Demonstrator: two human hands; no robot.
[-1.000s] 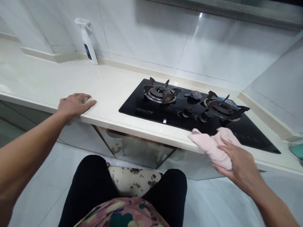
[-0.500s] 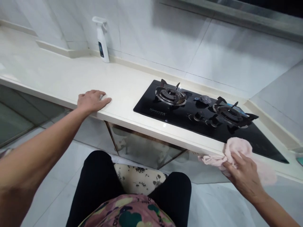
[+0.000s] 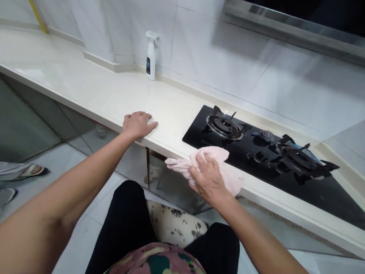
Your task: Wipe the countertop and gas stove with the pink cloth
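Partly hidden, the pink cloth (image 3: 215, 155) under the right hand (image 3: 209, 179)

Home kitchen; black gas hob (image 3: 319, 198)

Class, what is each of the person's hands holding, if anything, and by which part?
The right hand grips a pink cloth by its bunched middle. The left hand holds nothing; it rests open on the countertop.

2 hands (image 3: 138, 125), 1 cloth (image 3: 213, 153), 1 spray btl (image 3: 151, 61)
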